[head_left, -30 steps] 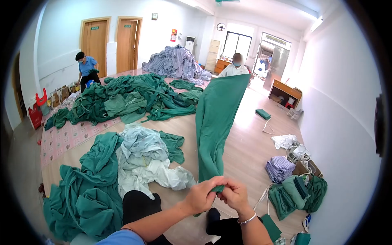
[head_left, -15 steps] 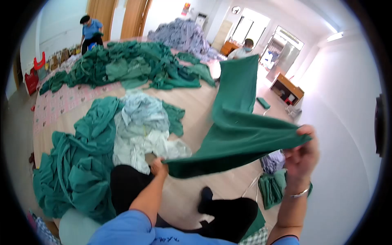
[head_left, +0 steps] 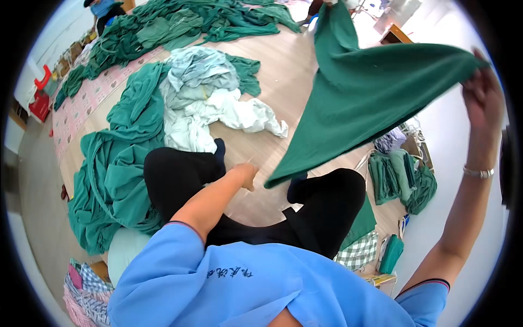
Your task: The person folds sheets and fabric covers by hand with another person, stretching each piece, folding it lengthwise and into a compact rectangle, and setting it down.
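Observation:
A large green cloth [head_left: 376,82] is stretched in the air on the right side of the head view. My right hand [head_left: 484,92], raised at the far right with a bracelet on the wrist, pinches one corner of it. Another corner hangs just right of my left hand [head_left: 244,175], with a small gap between them. My left hand is over the floor between my knees, its fingers bent and loose, holding no cloth. The cloth's far end reaches the top edge, by a co-worker's hand [head_left: 330,2].
Crumpled green cloths [head_left: 117,180] and pale cloths [head_left: 201,103] lie left of my knees. A larger green heap [head_left: 180,27] lies beyond. Folded green cloths [head_left: 388,174] sit by the right wall, near a checked cloth [head_left: 357,250]. Another person [head_left: 102,10] stands at upper left.
The left hand has let go of its cloth corner. My right hand has moved up and right with the other corner. The view has tilted down.

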The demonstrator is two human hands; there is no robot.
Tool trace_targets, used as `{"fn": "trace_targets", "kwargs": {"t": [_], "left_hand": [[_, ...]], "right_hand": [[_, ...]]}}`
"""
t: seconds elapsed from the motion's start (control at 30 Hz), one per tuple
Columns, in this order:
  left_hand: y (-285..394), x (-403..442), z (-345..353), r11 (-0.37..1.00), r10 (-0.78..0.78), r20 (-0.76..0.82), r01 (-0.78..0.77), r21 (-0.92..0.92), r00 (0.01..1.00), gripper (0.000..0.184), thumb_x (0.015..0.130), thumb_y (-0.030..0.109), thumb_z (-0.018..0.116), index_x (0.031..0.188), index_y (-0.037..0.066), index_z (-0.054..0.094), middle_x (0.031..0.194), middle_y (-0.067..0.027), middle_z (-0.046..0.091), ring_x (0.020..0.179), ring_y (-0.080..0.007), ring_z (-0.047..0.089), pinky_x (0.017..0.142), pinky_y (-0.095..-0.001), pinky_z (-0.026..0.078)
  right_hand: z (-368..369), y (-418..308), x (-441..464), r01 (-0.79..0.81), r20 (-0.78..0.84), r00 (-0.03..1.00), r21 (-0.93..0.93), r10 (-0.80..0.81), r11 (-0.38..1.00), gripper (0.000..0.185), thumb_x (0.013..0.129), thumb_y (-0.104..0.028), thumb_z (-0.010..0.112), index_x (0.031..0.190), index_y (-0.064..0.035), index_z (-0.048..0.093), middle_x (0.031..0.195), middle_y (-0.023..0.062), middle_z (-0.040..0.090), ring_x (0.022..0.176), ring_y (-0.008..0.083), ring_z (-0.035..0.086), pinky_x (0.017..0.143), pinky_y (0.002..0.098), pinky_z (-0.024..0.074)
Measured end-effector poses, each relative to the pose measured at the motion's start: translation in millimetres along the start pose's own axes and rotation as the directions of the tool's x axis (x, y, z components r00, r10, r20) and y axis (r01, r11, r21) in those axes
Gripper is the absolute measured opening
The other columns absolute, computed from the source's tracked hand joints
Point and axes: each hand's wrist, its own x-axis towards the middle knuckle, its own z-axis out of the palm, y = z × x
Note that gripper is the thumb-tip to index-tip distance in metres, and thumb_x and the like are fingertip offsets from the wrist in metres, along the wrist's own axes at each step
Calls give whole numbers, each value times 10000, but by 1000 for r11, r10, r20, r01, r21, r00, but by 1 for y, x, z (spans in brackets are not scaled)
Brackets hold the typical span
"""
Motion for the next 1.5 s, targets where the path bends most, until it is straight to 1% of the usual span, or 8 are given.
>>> {"fn": "trace_targets", "kwargs": {"t": [0.13,0.4,0.47,0.53,0.67,0.87,1.27,1.5], "left_hand": [[115,-20,-59,811,284,-618,-528,-253,733,1132,530,559,736,1369,25,195,1272,-268,375,1181,-376,387,970,-392,333],[181,34,-85,732,-172,-783,-454,-508,597,399,749,322,610,931,-32,580,729,-240,585,755,-383,584,676,-443,445],[148,10,-96,779,-217,-850,-439,-447,479,217,751,196,579,773,-17,612,626,-225,564,654,-366,588,586,-418,440],[85,8,-108,805,-48,-956,-556,-209,291,136,723,127,578,761,3,619,653,-205,580,629,-342,586,559,-381,435],[33,-52,-158,853,-38,-988,-511,-110,150,89,684,80,576,703,5,620,598,-174,566,553,-279,576,507,-328,414],[57,-96,-222,894,278,-958,-384,231,73,86,658,77,609,648,3,567,536,-90,520,484,-128,467,468,-266,365],[148,-111,-265,770,622,-782,-209,603,35,69,660,97,496,663,92,565,526,-126,517,539,-338,528,494,-406,412],[153,-102,-267,659,409,-912,-695,287,12,70,646,-8,496,611,0,436,515,-84,423,495,-139,387,468,-289,340]], "right_hand": [[81,26,-20,-23,28,999,-90,26,996,122,838,-66,484,819,7,579,577,101,519,379,112,435,338,222,387],[120,14,-49,-193,295,940,45,171,980,119,785,-4,459,812,45,564,569,81,515,381,98,412,383,231,407],[68,16,-56,355,296,922,-381,-252,853,267,920,-171,401,1038,16,550,573,-31,429,412,22,287,495,196,325],[20,18,-82,157,116,978,127,-172,979,169,840,-80,455,877,32,575,610,47,533,445,74,457,433,180,358],[-17,89,-168,-111,-235,969,-118,81,987,166,742,-12,409,820,13,554,506,10,435,356,47,329,344,177,293],[73,256,-299,-772,106,582,382,806,507,218,724,46,444,889,-12,575,633,110,567,429,124,469,425,240,415],[188,304,-217,-602,238,794,427,559,674,92,776,41,516,813,-42,530,733,116,619,499,89,496,475,215,414],[181,279,-230,-666,370,745,364,555,651,147,734,87,530,834,-21,522,724,133,620,511,101,517,465,201,401]]}}
